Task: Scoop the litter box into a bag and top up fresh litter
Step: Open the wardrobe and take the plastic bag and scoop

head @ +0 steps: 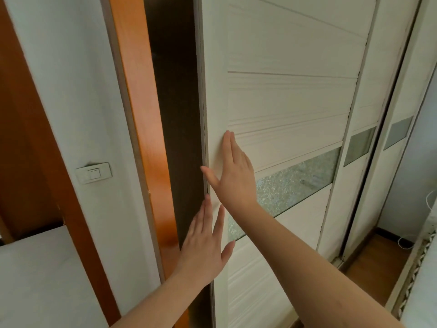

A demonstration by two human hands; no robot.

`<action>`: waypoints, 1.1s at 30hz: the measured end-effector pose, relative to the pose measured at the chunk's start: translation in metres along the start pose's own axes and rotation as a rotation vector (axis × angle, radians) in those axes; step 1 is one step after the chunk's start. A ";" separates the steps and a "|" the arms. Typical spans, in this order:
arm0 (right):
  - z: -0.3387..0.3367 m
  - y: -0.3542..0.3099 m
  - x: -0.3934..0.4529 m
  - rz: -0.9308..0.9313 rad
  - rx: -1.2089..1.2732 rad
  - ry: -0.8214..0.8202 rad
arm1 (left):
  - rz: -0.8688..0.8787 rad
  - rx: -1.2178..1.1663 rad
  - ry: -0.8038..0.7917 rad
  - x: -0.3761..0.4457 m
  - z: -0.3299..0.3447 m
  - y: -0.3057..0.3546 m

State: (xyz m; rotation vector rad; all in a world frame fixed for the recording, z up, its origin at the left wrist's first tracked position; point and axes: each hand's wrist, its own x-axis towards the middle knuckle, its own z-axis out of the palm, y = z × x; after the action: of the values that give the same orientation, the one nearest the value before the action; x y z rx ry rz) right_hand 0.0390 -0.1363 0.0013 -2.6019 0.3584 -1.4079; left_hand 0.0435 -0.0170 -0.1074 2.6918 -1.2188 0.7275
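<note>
A white sliding wardrobe door [290, 95] with grooved panels and a frosted glass strip fills the middle of the view. Both my hands lie flat on it near its left edge. My right hand [233, 171] presses the panel with straight fingers, its thumb at the door's edge. My left hand [204, 245] sits lower, fingers spread and straight against the same door. A dark gap [175, 102] shows between the door's edge and the orange wooden frame [142, 102]. No litter box, scoop, bag or litter is in view.
A white wall with a light switch [93, 173] stands left of the frame. A second sliding door [369, 138] lies to the right. At the far right there is wooden floor [376, 263], a white cable and a woven edge.
</note>
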 end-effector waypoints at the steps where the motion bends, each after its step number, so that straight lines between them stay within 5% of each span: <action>1: 0.001 0.002 0.001 -0.006 -0.019 0.003 | 0.006 -0.021 0.012 0.001 0.005 -0.001; 14: 0.006 0.034 0.008 0.006 -0.161 0.030 | 0.117 -0.148 0.150 0.033 0.049 0.011; 33: 0.012 0.178 0.051 0.110 -0.089 0.018 | 0.253 0.002 -0.084 0.146 0.064 0.097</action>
State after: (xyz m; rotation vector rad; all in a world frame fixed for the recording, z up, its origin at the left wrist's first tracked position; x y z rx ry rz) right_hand 0.0523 -0.3208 -0.0100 -2.5951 0.5698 -1.4097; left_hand 0.0799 -0.2001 -0.1063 2.6221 -1.6008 0.6478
